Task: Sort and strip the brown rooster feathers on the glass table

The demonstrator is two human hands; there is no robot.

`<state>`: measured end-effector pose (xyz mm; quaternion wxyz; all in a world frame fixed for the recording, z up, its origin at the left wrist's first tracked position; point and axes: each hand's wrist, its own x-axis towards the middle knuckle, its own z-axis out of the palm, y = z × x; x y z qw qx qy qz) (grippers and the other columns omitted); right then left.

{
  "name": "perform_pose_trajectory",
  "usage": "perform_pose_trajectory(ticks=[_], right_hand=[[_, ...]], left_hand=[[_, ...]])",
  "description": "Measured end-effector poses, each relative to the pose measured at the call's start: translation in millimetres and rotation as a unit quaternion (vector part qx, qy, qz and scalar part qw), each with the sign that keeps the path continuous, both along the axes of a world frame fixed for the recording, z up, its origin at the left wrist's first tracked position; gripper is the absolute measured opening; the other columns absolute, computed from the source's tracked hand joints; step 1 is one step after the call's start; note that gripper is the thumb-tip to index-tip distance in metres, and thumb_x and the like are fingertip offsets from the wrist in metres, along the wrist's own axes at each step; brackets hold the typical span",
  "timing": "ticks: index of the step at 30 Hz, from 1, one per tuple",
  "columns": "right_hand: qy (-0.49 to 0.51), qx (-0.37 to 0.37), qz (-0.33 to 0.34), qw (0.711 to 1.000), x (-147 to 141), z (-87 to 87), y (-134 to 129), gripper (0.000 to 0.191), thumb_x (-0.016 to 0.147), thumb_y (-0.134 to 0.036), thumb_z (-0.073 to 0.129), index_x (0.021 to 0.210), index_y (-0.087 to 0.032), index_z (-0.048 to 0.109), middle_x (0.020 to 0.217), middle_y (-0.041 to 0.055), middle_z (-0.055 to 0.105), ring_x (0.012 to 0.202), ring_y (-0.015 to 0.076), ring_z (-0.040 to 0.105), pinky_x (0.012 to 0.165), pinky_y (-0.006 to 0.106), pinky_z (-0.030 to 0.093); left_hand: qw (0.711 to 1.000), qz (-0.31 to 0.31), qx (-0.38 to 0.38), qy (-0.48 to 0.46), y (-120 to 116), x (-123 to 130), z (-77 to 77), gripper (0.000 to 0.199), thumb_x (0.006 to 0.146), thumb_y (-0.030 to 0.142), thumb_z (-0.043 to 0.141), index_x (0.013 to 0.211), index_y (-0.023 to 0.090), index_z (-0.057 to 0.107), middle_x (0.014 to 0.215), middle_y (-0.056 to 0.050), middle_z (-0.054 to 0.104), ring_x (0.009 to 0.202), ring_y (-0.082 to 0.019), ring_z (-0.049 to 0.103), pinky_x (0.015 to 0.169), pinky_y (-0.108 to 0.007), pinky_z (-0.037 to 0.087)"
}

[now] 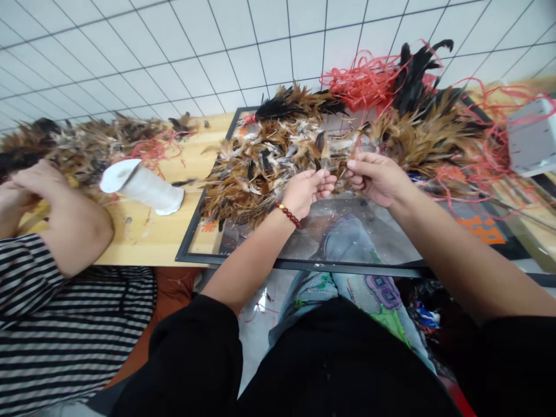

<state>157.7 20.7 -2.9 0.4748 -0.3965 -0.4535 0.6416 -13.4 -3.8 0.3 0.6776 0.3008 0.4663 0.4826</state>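
Feather pile [237, 188], mostly golden-brn, some blk & whitish, shaggy, nr hands [304, 191]

- Near side of the dark-framed panel [313, 244]: room to pass low over its bare surface.
- Heaped brown feathers [243, 174] block the left and far side.
- Tangled red strips [362, 84] bar the far right.
- Leftward on the counter [147, 243], a white cylinder [150, 185] and a co-worker's arm [73, 226] obstruct.
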Motion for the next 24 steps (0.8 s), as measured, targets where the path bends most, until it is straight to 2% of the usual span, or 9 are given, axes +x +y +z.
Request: perform_pose_trajectory(ticks=[4, 7, 10, 15, 20, 22, 24], right_hand=[[0.003, 0.039, -0.027, 0.999, -21, -14.9, -2, 0.038, 0.055, -0.037, 0.094, 0.071, -0.018, 0.066, 0.056, -0.0047, 0.059, 0.044, 0.0030, 0.038, 0.040, 0.019, 0.025], [0.013, 0.069, -0.062, 0.996, -28, -21.7, -6, 0.040, 0.055, -0.043, 0.094, 0.070, -0.019, 0.066, 0.057, -0.0053, 0.059, 0.045, 0.0040, 0.042, 0.041, 0.020, 0.030], [0.014, 0.091, -0.071, 0.993, -29, -20.6, -10, 0.039, 0.055, -0.045, 0.092, 0.068, -0.018, 0.066, 0.057, -0.0045, 0.058, 0.047, 0.0062, 0.046, 0.044, 0.022, 0.035], [-0.008, 0.089, -0.073, 0.993, -21, -16.4, -6, 0.036, 0.058, -0.044, 0.088, 0.070, -0.019, 0.064, 0.059, -0.0041, 0.056, 0.047, 0.0059, 0.041, 0.044, 0.023, 0.030], [-0.018, 0.097, -0.183, 0.978, 2, -19.5, 8, 0.027, 0.066, -0.040, 0.077, 0.074, -0.023, 0.058, 0.054, -0.0083, 0.041, 0.045, 0.0064, 0.029, 0.044, 0.023, 0.023], [-0.054, 0.113, -0.204, 0.971, 10, -23.3, 13, 0.023, 0.069, -0.038, 0.073, 0.075, -0.022, 0.058, 0.055, -0.0074, 0.042, 0.047, 0.0074, 0.031, 0.045, 0.023, 0.024], [-0.107, 0.150, -0.220, 0.958, 16, -27.7, 15, 0.019, 0.072, -0.036, 0.070, 0.081, -0.022, 0.060, 0.061, -0.0052, 0.047, 0.051, 0.0095, 0.038, 0.049, 0.024, 0.032]], left_hand=[[0.999, -0.026, -0.016, -0.009, -1, 0, 0.5, 0.013, 0.092, 0.017, 0.067, 0.082, 0.011, 0.063, 0.068, -0.002, 0.071, 0.058, -0.006, 0.063, 0.061, -0.018, 0.048], [0.999, -0.038, -0.017, -0.004, -1, 0, 0.9, 0.015, 0.093, 0.016, 0.066, 0.079, 0.010, 0.062, 0.063, 0.000, 0.068, 0.052, -0.004, 0.059, 0.055, -0.016, 0.045], [0.998, -0.064, -0.010, 0.005, -2, 1, 0.8, 0.019, 0.096, 0.014, 0.059, 0.079, 0.010, 0.062, 0.062, 0.001, 0.066, 0.049, -0.003, 0.057, 0.052, -0.016, 0.044], [0.995, -0.098, 0.019, 0.025, -5, 3, -1.3, 0.016, 0.092, 0.015, 0.066, 0.077, 0.009, 0.064, 0.058, 0.003, 0.060, 0.047, -0.003, 0.052, 0.048, -0.016, 0.039], [0.993, -0.114, 0.022, -0.006, -4, -1, -1.6, 0.017, 0.091, 0.017, 0.068, 0.075, 0.011, 0.063, 0.058, 0.003, 0.056, 0.047, -0.004, 0.049, 0.046, -0.016, 0.035], [0.993, -0.109, 0.019, -0.038, -3, -4, 0.0, 0.019, 0.091, 0.019, 0.067, 0.075, 0.012, 0.061, 0.060, 0.003, 0.055, 0.048, -0.004, 0.048, 0.046, -0.016, 0.035], [0.993, -0.097, 0.019, -0.068, -2, -7, 2.3, 0.019, 0.091, 0.020, 0.067, 0.075, 0.013, 0.060, 0.060, 0.004, 0.054, 0.049, -0.004, 0.048, 0.047, -0.015, 0.035]])
